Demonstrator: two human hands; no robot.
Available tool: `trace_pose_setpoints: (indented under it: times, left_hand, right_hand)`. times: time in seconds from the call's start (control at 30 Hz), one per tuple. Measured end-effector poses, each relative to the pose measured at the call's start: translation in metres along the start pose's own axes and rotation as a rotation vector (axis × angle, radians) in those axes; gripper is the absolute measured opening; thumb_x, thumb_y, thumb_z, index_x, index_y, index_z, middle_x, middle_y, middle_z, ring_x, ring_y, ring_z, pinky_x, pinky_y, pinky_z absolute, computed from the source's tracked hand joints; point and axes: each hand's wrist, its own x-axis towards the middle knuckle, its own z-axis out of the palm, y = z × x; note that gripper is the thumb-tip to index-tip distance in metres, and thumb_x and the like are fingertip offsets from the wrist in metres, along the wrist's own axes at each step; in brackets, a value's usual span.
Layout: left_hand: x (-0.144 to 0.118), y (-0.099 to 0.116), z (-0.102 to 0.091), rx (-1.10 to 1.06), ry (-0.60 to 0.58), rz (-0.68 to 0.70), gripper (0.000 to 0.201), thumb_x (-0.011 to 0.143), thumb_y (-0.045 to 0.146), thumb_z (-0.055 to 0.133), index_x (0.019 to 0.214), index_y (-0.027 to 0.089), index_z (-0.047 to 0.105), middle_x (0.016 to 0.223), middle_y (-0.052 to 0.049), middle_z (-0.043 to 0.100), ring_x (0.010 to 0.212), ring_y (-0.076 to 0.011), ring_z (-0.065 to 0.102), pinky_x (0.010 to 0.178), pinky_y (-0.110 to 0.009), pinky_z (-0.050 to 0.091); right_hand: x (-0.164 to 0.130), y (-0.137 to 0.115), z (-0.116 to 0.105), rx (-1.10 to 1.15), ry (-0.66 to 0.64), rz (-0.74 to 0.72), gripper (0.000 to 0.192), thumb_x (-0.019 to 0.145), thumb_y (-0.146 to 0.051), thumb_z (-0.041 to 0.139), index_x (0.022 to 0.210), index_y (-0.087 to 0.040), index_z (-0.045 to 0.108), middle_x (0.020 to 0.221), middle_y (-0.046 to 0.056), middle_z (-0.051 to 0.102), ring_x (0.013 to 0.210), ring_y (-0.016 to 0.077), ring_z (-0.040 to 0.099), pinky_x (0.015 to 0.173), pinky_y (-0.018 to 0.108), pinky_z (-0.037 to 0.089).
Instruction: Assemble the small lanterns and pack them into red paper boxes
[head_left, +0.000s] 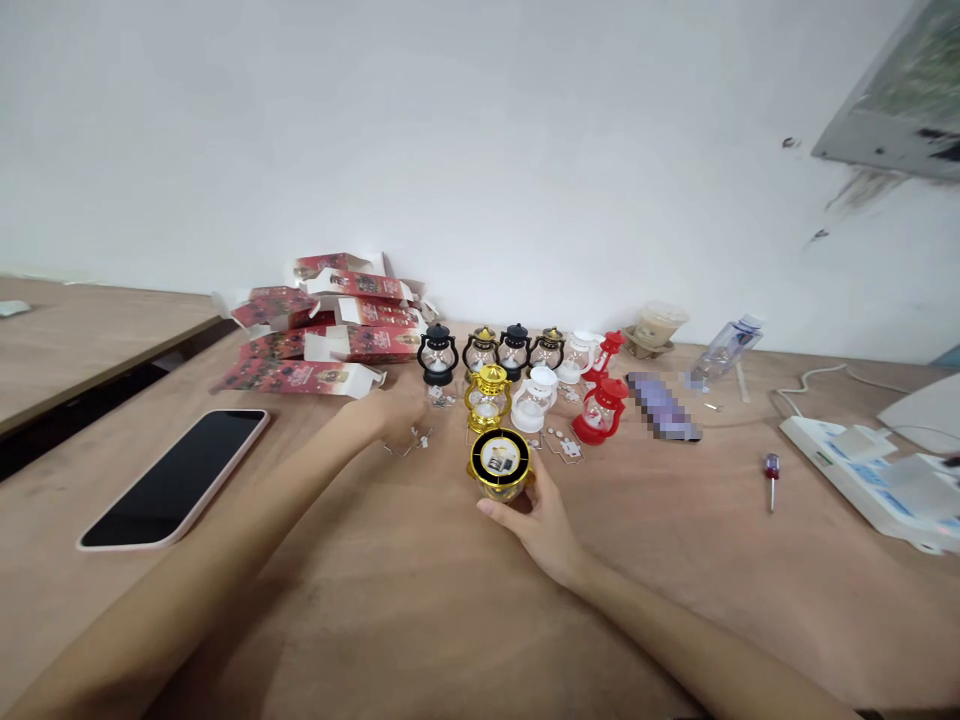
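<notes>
Blur obscures the left hand [405, 404] near a black lantern [438, 357].

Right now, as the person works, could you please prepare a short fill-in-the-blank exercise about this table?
1. The lantern nearest the camera is held in the person's ____ hand.
2. Apart from white, the main colour of the boxes is ____.
3. The number of red lanterns is ____.
4. Seen from the camera, the cup is to the ____ of the bottle.

Missing words: right; red; two; left.
</notes>
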Motion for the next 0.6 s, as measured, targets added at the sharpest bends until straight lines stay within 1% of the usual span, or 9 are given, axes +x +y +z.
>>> trace_pose_setpoints:
  times: [0.13, 0.2, 0.3, 0.4, 0.47, 0.53, 0.6]
  left_hand:
    - [0.002, 0.003, 0.004, 0.074, 0.011, -0.087, 0.013, 0.059, 0.018, 0.066, 0.071, 0.015, 0.067, 0.075, -0.012, 0.064, 0.078, -0.0272, 0.061, 0.073, -0.035, 0.048]
    - [0.002, 0.005, 0.004, 0.087, -0.003, -0.097, 0.012, 0.059, 0.018, 0.066, 0.070, 0.015, 0.066, 0.073, -0.011, 0.064, 0.076, -0.0265, 0.062, 0.072, -0.034, 0.048]
    - [0.002, 0.005, 0.004, 0.094, -0.042, -0.089, 0.005, 0.057, 0.017, 0.066, 0.061, 0.016, 0.063, 0.063, -0.008, 0.062, 0.069, -0.0239, 0.061, 0.067, -0.031, 0.048]
    - [0.000, 0.003, -0.002, 0.106, -0.070, -0.095, 0.004, 0.057, 0.015, 0.064, 0.059, 0.016, 0.062, 0.058, -0.007, 0.062, 0.062, -0.0225, 0.060, 0.062, -0.030, 0.046]
    - [-0.004, 0.002, -0.011, 0.116, -0.069, -0.099, 0.005, 0.061, 0.013, 0.059, 0.063, 0.015, 0.063, 0.064, -0.010, 0.065, 0.063, -0.0232, 0.060, 0.061, -0.030, 0.045]
    - [-0.012, 0.004, -0.022, 0.126, -0.050, -0.087, 0.013, 0.068, 0.012, 0.052, 0.071, 0.015, 0.064, 0.075, -0.012, 0.067, 0.070, -0.0239, 0.062, 0.063, -0.029, 0.044]
    - [-0.023, 0.011, -0.035, 0.117, -0.035, -0.047, 0.019, 0.073, 0.012, 0.047, 0.081, 0.016, 0.064, 0.088, -0.011, 0.068, 0.077, -0.0217, 0.062, 0.065, -0.026, 0.042]
  right_hand:
    - [-0.004, -0.004, 0.000, -0.023, 0.069, -0.043, 0.051, 0.067, -0.035, 0.076, 0.110, -0.023, 0.053, 0.113, 0.005, 0.063, 0.110, 0.0232, 0.057, 0.095, 0.037, 0.045]
    - [-0.004, -0.005, 0.000, -0.035, 0.055, -0.032, 0.053, 0.067, -0.035, 0.076, 0.112, -0.023, 0.052, 0.114, 0.005, 0.062, 0.108, 0.0229, 0.058, 0.094, 0.037, 0.046]
    - [-0.003, -0.006, 0.000, -0.021, 0.027, -0.008, 0.055, 0.068, -0.034, 0.075, 0.116, -0.022, 0.050, 0.116, 0.006, 0.061, 0.105, 0.0223, 0.059, 0.094, 0.037, 0.047]
    - [-0.002, -0.007, 0.000, -0.015, 0.029, -0.008, 0.057, 0.067, -0.034, 0.075, 0.116, -0.022, 0.049, 0.116, 0.006, 0.062, 0.106, 0.0223, 0.059, 0.095, 0.038, 0.046]
    - [-0.002, -0.008, 0.001, -0.010, 0.025, -0.008, 0.057, 0.067, -0.033, 0.076, 0.116, -0.022, 0.049, 0.115, 0.006, 0.062, 0.105, 0.0222, 0.059, 0.095, 0.037, 0.046]
    - [-0.002, -0.009, 0.001, 0.000, 0.018, -0.013, 0.054, 0.067, -0.033, 0.076, 0.114, -0.023, 0.050, 0.115, 0.006, 0.062, 0.105, 0.0220, 0.060, 0.093, 0.036, 0.047]
    - [-0.003, -0.009, 0.002, 0.001, 0.012, -0.019, 0.053, 0.067, -0.033, 0.076, 0.113, -0.023, 0.051, 0.115, 0.005, 0.062, 0.105, 0.0221, 0.060, 0.092, 0.035, 0.048]
